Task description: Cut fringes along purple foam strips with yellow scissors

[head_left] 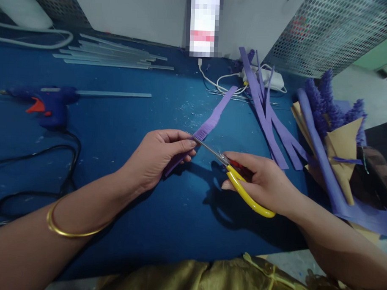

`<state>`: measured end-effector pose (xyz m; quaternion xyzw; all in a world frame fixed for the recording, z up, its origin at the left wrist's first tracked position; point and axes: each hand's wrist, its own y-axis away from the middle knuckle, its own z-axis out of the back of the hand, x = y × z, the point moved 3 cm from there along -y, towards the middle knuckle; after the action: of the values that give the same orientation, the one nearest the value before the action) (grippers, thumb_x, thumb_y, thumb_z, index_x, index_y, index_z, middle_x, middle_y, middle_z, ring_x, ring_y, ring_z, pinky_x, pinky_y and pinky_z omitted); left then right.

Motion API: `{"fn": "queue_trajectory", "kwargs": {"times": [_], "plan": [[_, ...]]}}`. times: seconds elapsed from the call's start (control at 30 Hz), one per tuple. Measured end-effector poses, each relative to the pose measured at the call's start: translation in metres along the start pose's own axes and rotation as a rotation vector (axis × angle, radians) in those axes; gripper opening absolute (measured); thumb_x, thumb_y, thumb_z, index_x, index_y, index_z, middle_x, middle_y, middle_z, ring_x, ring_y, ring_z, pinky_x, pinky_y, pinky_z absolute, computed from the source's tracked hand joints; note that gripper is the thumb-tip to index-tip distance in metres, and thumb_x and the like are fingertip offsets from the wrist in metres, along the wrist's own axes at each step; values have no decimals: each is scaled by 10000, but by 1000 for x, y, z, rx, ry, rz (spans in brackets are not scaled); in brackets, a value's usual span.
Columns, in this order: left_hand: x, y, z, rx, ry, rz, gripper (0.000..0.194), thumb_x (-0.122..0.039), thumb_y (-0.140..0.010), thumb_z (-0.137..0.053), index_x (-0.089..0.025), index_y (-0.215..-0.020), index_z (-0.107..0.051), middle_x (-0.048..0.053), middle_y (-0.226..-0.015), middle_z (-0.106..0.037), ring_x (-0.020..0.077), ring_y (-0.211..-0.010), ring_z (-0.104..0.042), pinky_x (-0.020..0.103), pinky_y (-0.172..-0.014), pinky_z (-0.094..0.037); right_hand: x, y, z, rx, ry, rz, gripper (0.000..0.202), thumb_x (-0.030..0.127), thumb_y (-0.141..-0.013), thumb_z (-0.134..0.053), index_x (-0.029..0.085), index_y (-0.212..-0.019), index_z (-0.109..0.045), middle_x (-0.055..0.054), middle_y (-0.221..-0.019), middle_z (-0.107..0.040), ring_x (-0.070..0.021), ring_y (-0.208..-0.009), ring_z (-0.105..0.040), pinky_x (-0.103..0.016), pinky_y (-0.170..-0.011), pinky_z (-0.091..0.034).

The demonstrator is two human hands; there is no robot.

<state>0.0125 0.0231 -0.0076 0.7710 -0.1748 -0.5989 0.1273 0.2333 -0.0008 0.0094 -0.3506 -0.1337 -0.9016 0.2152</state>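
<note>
My left hand (168, 152) pinches a purple crepe paper strip (210, 122) between thumb and fingers. One end of the strip slants up and away, and the other hangs below my palm. A row of fine cuts shows along the strip near my thumb. In my right hand (262, 177) is a pair of scissors (247, 197) with yellow-coated handles. Their blades lie across the strip beside my left fingertips; whether they are fully closed is hard to make out.
A blue glue gun (55, 104) with its black cord lies at left, below several clear glue sticks (110, 55). More purple strips (261, 105) and a white charger (275, 80) sit at back right. Wrapped purple flowers (328, 103) are at far right. A phone (204, 25) stands at the back.
</note>
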Motion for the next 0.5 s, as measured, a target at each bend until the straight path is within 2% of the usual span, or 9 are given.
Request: {"fn": "queue_trajectory", "kwargs": {"times": [0.3,0.5], "plan": [[-2,1,-2,11,-6,-1,136,-210,-644,-852,-142,-699,-747,15,-622,-689,90,-556,-612,181,-568,-494,-6,5,-1,27,-95,-40,465,455,-851,-733,208,-1239,-665,-9,-841,-636,-149,-689,-529,-250,-635,-446],[-3,1,-1,30,-25,-16,102,-245,-737,-789,-149,-724,-755,22,-637,-689,96,-552,-606,191,-550,-480,-6,4,-1,25,-132,-65,469,438,-841,-746,204,-1241,-667,4,-817,-613,-143,-683,-504,-251,-638,-448]]}}
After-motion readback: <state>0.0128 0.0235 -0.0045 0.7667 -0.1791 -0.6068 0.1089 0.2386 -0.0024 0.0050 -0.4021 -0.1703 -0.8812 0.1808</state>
